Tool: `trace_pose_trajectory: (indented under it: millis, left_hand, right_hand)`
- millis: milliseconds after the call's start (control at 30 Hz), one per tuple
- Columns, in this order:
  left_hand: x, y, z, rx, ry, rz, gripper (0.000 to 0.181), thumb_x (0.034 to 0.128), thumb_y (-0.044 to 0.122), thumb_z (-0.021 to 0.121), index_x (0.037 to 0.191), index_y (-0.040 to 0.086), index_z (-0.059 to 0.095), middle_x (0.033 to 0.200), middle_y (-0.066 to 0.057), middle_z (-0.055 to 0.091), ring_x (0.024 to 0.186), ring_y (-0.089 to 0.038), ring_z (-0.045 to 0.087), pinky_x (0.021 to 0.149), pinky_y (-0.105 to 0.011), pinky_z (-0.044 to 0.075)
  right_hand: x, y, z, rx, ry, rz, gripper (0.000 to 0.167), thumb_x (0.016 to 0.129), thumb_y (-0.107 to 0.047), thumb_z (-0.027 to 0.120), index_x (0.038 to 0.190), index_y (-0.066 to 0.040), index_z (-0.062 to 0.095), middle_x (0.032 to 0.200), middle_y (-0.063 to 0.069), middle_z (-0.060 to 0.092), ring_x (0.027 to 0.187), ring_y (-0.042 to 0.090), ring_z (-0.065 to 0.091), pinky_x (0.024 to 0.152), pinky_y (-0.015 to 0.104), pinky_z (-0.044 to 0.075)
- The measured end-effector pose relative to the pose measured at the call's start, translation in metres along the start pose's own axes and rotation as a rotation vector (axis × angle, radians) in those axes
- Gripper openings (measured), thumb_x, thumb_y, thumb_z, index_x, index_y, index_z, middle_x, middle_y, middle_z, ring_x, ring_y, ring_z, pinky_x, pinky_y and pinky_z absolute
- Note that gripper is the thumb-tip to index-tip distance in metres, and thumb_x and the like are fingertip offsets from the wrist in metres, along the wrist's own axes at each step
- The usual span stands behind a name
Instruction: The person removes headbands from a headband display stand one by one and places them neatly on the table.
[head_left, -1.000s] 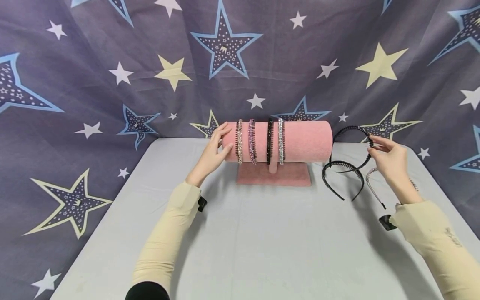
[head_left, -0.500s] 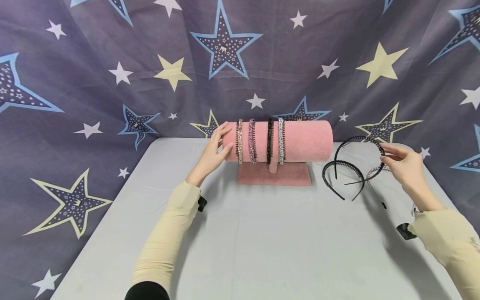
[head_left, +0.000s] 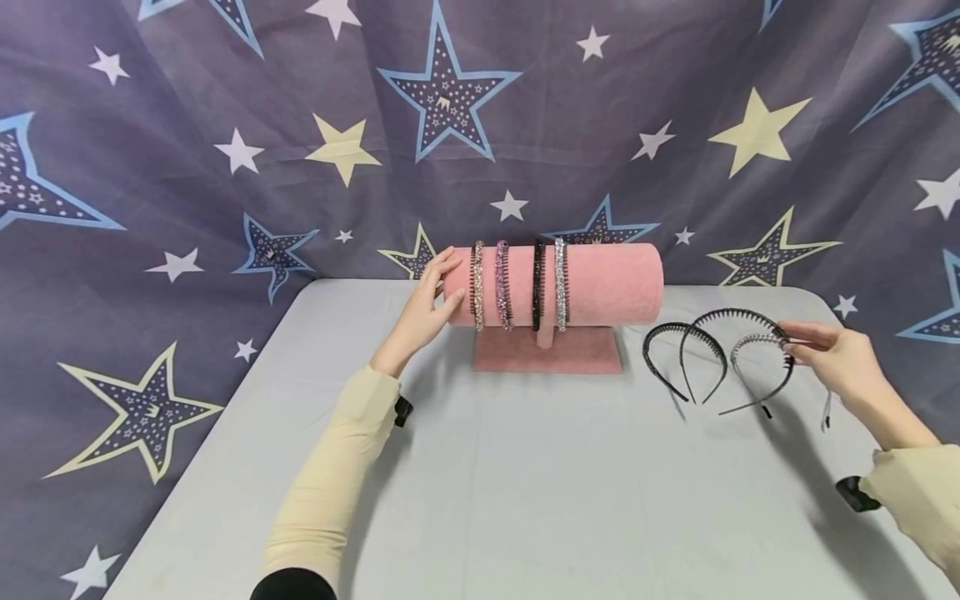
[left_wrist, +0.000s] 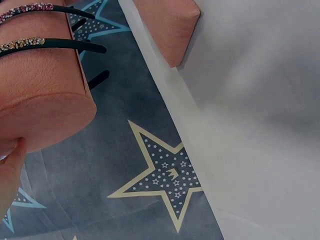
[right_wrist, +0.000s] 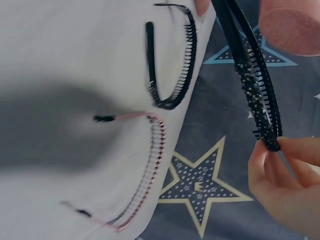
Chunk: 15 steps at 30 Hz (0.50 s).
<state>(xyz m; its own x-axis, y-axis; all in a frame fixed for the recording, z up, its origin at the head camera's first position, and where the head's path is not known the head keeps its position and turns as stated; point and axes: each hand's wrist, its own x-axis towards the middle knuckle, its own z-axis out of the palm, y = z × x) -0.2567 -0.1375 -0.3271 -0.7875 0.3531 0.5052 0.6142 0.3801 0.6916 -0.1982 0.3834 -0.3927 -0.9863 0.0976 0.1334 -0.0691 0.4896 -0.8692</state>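
In the head view, my left hand [head_left: 420, 325] holds the left end of a pink padded roll [head_left: 611, 283] on a display stand. Around the roll sit a gold beaded headband [head_left: 478, 287], a purple-pink one [head_left: 502, 287], a black one [head_left: 537, 287] and a silver one [head_left: 561, 287]. My right hand [head_left: 843, 362] pinches one side of a black toothed headband [right_wrist: 250, 90], which has sparkly beads. It is off to the right of the stand. Beneath and behind it, another black headband [right_wrist: 151, 60] and a pink headband [right_wrist: 159, 145] are on the table.
The stand's flat pink base [head_left: 510, 354] rests on a white-covered table [head_left: 525, 483]. A dark curtain with stars [head_left: 262, 83] hangs behind and beside the table. The stand is near the table's back edge.
My right hand has moved right and toward me, lowering the black headband away from the roll's right end. My left hand has stayed on the roll's left end.
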Motion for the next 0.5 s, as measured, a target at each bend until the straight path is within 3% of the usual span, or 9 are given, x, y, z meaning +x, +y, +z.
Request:
trace_pose_trajectory:
  millis: [100, 233, 300, 400, 500]
  left_hand:
    - [0.000, 0.000, 0.000, 0.002, 0.001, 0.002, 0.042, 0.0883, 0.000, 0.048, 0.127, -0.011, 0.035, 0.139, -0.026, 0.023, 0.127, -0.034, 0.025, 0.102, -0.042, 0.031]
    - [-0.001, -0.003, 0.000, 0.008, 0.000, -0.006, 0.042, 0.0885, 0.000, 0.048, 0.127, -0.010, 0.036, 0.139, -0.025, 0.023, 0.128, -0.034, 0.025, 0.102, -0.042, 0.031]
    - [-0.001, -0.005, 0.001, 0.008, -0.004, -0.013, 0.041, 0.0885, 0.000, 0.047, 0.127, -0.010, 0.035, 0.139, -0.025, 0.022, 0.128, -0.033, 0.025, 0.102, -0.042, 0.031]
    - [0.001, -0.019, 0.003, 0.003, -0.005, -0.014, 0.042, 0.0893, 0.004, 0.048, 0.128, -0.006, 0.036, 0.141, -0.020, 0.022, 0.129, -0.030, 0.024, 0.102, -0.041, 0.031]
    - [0.004, -0.034, 0.005, 0.009, -0.003, -0.013, 0.043, 0.0896, 0.007, 0.049, 0.130, -0.001, 0.036, 0.143, -0.014, 0.022, 0.130, -0.025, 0.024, 0.103, -0.038, 0.031]
  right_hand:
    - [-0.016, -0.019, 0.000, -0.049, -0.038, -0.025, 0.034, 0.084, -0.006, 0.057, 0.095, -0.038, 0.060, 0.078, -0.039, 0.052, 0.064, -0.016, 0.053, 0.056, 0.003, 0.043]
    - [-0.023, -0.011, -0.007, -0.073, -0.073, -0.009, 0.045, 0.084, -0.001, 0.054, 0.089, -0.045, 0.056, 0.079, -0.040, 0.051, 0.066, -0.017, 0.052, 0.056, 0.003, 0.043]
    - [-0.023, 0.002, -0.012, -0.080, -0.088, -0.011, 0.044, 0.083, 0.000, 0.054, 0.092, -0.043, 0.058, 0.081, -0.039, 0.052, 0.069, -0.017, 0.051, 0.056, 0.004, 0.043]
    - [-0.020, 0.026, -0.021, -0.080, -0.078, 0.028, 0.034, 0.083, -0.002, 0.057, 0.100, -0.030, 0.065, 0.082, -0.035, 0.055, 0.070, -0.017, 0.051, 0.056, 0.004, 0.043]
    - [-0.018, 0.044, -0.028, -0.119, -0.089, 0.049, 0.030, 0.082, -0.004, 0.059, 0.102, -0.027, 0.066, 0.082, -0.034, 0.055, 0.071, -0.016, 0.051, 0.055, 0.006, 0.043]
